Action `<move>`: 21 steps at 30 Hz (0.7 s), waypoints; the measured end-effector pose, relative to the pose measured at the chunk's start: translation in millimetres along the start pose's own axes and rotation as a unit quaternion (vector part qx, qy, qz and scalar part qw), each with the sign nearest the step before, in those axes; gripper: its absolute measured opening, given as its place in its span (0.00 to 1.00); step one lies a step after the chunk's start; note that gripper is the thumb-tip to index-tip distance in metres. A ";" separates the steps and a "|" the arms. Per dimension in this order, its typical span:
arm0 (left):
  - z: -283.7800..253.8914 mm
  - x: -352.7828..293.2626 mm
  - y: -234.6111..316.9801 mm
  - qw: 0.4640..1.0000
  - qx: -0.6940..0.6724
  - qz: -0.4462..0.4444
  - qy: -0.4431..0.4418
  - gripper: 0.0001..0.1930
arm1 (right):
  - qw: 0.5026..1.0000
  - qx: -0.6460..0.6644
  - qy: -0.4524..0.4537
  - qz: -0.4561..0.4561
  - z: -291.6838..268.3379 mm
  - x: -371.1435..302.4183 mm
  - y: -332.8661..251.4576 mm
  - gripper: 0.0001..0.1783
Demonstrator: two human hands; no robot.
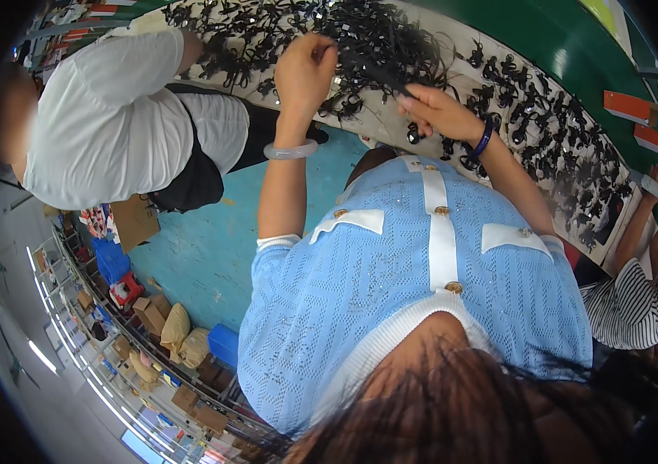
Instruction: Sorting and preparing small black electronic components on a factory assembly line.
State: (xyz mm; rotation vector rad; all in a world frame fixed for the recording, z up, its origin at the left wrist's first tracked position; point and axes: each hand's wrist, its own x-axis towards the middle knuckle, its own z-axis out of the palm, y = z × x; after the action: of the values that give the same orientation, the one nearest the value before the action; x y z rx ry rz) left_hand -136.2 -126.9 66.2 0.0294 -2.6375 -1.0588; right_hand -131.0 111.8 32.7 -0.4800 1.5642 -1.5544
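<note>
The right hand (443, 114) pinches a long black plastic-looking strip (384, 78) at the frame's upper middle, probably light and bendy, best held near one end (the left hand (302, 79) is curled, its hold I can't tell).

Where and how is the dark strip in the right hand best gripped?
Probably by the exposed length of the dark strip, from the left: it slants toward the left hand from the right hand, which covers its near end.

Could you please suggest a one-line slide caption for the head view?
Right hand holding a long black item, left hand curled nearby, above a table strewn with bundled black cables.
</note>
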 end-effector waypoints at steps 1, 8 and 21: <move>9.1 -6.7 -20.6 0.998 0.003 -0.057 -0.014 0.05 | 0.999 -0.015 0.006 0.033 0.1 1.6 16.0 0.14; 68.8 -41.1 -88.7 0.991 0.039 -0.096 -0.086 0.07 | 0.990 -0.100 0.014 0.099 10.5 12.2 49.8 0.15; 54.9 -38.2 -84.5 0.974 0.172 -0.017 -0.145 0.09 | 0.972 -0.228 0.043 0.019 2.0 21.8 76.2 0.14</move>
State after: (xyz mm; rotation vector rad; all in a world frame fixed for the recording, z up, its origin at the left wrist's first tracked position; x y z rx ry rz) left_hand -122.8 -146.5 -38.9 -0.0054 -3.0664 -0.6411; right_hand -119.4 105.2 -45.4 -0.6349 1.9959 -1.1929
